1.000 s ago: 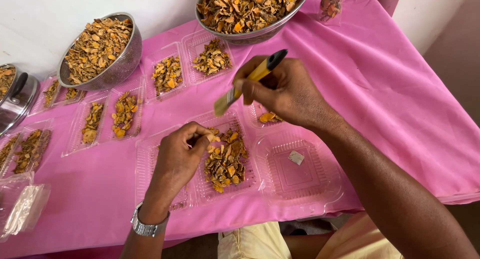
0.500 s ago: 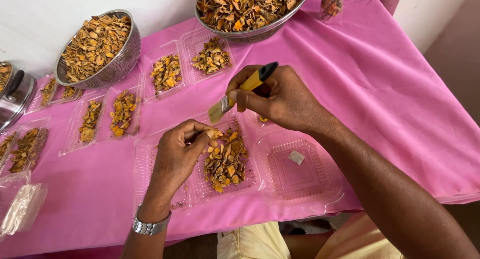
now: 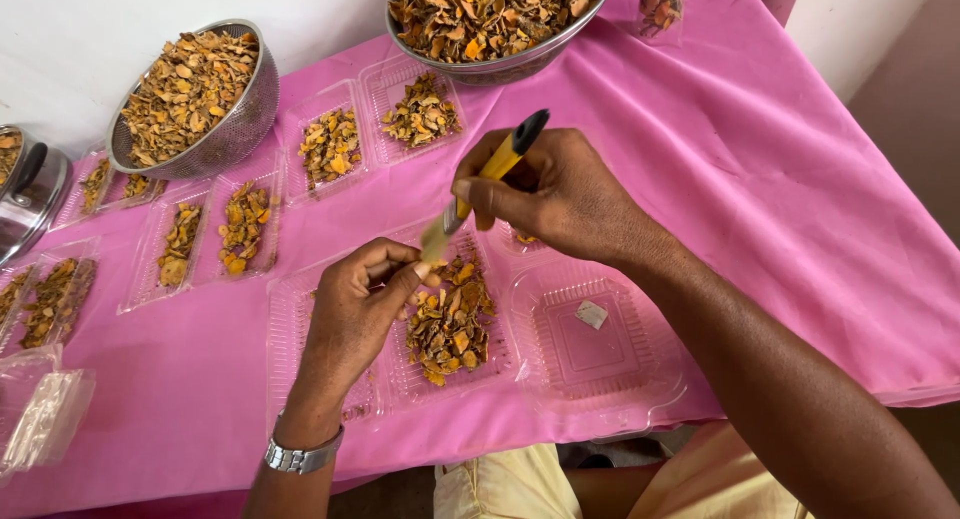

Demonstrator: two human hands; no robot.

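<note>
Your right hand grips a yellow-handled brush, bristles angled down at the left hand, whose fingers pinch what seems a dried chip above the filled clear tray on the pink surface. Use short, light strokes so debris falls clear.

Both arms reach in from the bottom edge, forearms bare. Left hand sits knuckles up with fingers curled under and thumb tucked forward, a metal watch on that wrist. Right hand is raised higher, fingers pinched tight, wrist bent down.
</note>
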